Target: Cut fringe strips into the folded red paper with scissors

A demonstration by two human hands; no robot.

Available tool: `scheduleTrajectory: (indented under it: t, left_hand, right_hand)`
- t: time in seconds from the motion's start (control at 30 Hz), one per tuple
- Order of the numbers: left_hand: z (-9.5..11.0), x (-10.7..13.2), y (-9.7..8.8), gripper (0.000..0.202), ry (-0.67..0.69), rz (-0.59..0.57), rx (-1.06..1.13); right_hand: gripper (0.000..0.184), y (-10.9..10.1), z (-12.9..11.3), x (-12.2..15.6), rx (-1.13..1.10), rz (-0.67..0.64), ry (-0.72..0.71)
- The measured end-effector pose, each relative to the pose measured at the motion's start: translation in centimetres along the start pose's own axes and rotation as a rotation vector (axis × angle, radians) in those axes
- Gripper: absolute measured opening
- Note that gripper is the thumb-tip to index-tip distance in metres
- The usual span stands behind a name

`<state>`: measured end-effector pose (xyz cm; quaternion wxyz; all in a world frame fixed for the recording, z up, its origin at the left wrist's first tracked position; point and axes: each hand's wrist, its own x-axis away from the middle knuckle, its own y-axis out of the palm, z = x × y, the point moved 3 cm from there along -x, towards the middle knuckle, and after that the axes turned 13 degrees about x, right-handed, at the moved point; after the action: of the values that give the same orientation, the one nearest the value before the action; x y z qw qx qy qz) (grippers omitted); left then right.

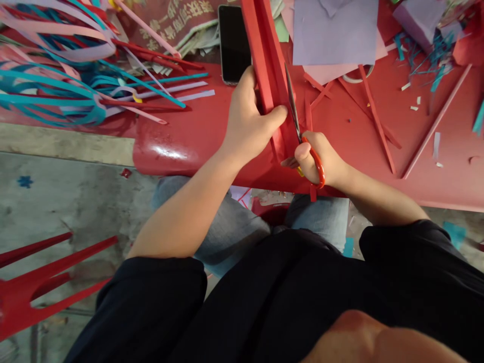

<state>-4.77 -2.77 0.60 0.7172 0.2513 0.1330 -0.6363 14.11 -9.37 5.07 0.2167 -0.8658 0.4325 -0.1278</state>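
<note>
My left hand (251,118) grips a long folded piece of red paper (265,60), its thumb pressed across the near part. Red-handled scissors (293,103) are in my right hand (321,159), with thumb and fingers in the loops. Their blades point away from me and lie along the right edge of the red paper. Whether the blades are parted cannot be made out clearly. A narrow red strip (313,192) hangs over the table edge below my right hand.
The red table (181,143) bears a black phone (234,45), purple paper sheets (336,33), loose red strips (376,118) and blue shreds. Bundles of looped blue, pink and purple strips (49,91) lie at the left. A red plastic stool (22,297) stands on the floor at lower left.
</note>
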Motion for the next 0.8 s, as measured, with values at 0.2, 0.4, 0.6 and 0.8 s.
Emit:
scheduleTrajectory:
  t: [0.2, 0.4, 0.6, 0.8]
  left_hand:
    - [0.3, 0.0, 0.1, 0.056, 0.025, -0.019, 0.043]
    - [0.9, 0.1, -0.1, 0.058, -0.005, -0.017, 0.014]
    - [1.2, 0.2, 0.3, 0.057, 0.004, -0.003, 0.015]
    - [4.1, 0.1, 0.4, 0.036, -0.054, -0.035, 0.023]
  right_hand:
    - [0.075, -0.2, -0.3, 0.1, 0.095, 0.030, -0.009]
    - [0.076, -0.4, -0.8, 0.0, 0.127, 0.043, 0.023]
    - [0.077, -0.4, -0.9, 0.0, 0.142, 0.037, 0.028]
    - [0.082, -0.6, -0.8, -0.4, 0.178, 0.026, -0.009]
